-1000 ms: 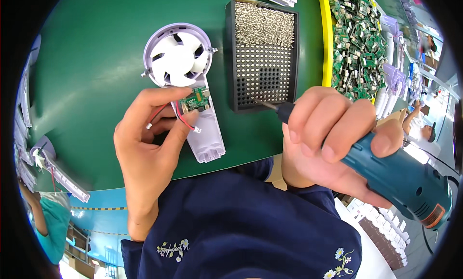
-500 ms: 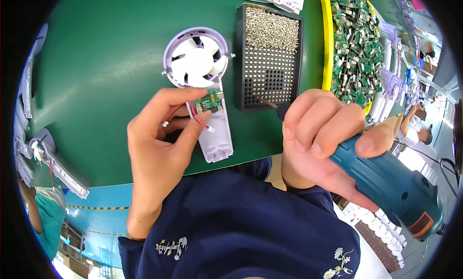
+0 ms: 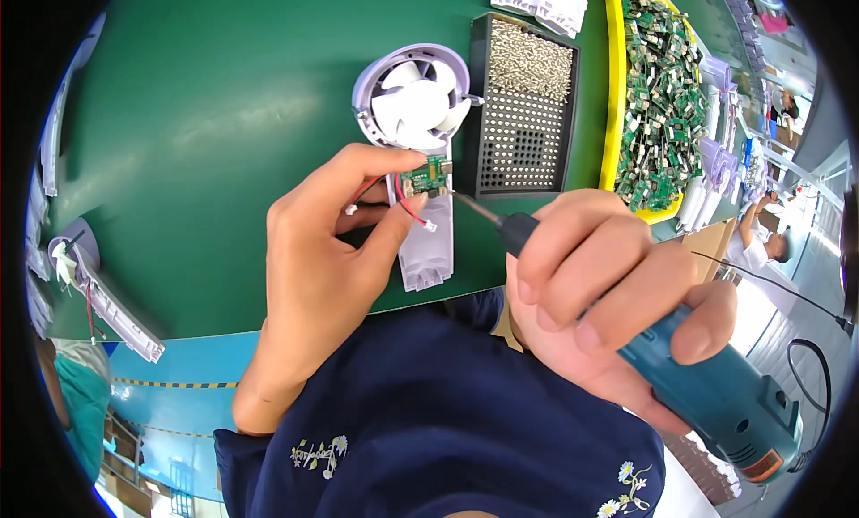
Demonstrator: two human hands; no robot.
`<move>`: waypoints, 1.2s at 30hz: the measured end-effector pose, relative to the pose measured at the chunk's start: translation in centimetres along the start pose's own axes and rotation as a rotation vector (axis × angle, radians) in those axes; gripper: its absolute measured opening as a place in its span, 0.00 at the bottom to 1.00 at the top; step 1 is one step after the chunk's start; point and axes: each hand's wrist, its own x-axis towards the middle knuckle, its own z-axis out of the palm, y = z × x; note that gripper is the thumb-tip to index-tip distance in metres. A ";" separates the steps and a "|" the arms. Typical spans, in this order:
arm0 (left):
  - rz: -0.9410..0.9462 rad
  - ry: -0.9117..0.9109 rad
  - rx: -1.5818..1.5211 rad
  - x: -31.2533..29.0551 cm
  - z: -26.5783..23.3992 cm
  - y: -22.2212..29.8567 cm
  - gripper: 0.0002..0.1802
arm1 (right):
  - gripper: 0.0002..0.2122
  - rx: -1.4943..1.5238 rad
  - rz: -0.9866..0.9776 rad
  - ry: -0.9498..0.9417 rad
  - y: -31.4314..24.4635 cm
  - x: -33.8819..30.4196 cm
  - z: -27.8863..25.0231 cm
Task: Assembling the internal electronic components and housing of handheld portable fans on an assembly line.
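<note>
Between thumb and fingers, my left hand (image 3: 327, 223) pinches a small green circuit board (image 3: 424, 177) over the handle of a white handheld fan housing (image 3: 428, 254). Red and black wires with white plugs trail from the board. Above it, the round fan head with white blades (image 3: 413, 106) lies face up on the table. My right hand (image 3: 608, 285) is wrapped round a teal electric screwdriver (image 3: 716, 397). Its thin bit points left, with the tip close to the board's right edge; whether it touches, or carries a screw, I cannot make out.
A black screw tray (image 3: 522, 151) with loose silver screws and rows of holes stands right of the fan. Beyond it is a yellow-rimmed bin (image 3: 614, 89) heaped with circuit boards (image 3: 660, 97). Another fan housing (image 3: 107, 299) lies at the left edge. Co-workers sit at both sides.
The screwdriver bit has moved left from the screw tray to beside the circuit board. The fan, board and tray now appear farther right in view.
</note>
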 end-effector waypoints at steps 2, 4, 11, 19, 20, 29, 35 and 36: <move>0.008 0.008 -0.010 0.2 0.1 -0.1 0.14 | 0.23 -0.004 0.013 0.000 0.1 0.1 0.1; 0.018 -0.018 0.020 0.3 0.2 -0.2 0.15 | 0.25 0.029 0.018 -0.015 0.3 0.4 0.1; 0.029 -0.045 0.008 0.4 0.8 0.1 0.16 | 0.25 0.022 0.007 0.033 0.4 0.5 0.3; 0.069 -0.040 0.036 0.6 0.8 -0.7 0.16 | 0.26 -0.057 -0.040 -0.086 1.2 0.4 0.2; 0.081 -0.014 0.031 0.6 0.8 -0.7 0.16 | 0.26 -0.054 -0.043 -0.088 1.1 0.4 0.2; 0.084 -0.027 0.037 0.7 0.9 -0.3 0.16 | 0.29 -0.014 -0.056 -0.037 1.3 0.2 0.0; 0.028 -0.067 0.017 1.0 0.7 0.2 0.16 | 0.35 0.105 -0.071 -0.069 2.0 0.7 -0.5; 0.043 -0.069 0.023 1.2 0.7 0.2 0.16 | 0.36 0.131 -0.084 -0.038 2.0 0.7 -0.6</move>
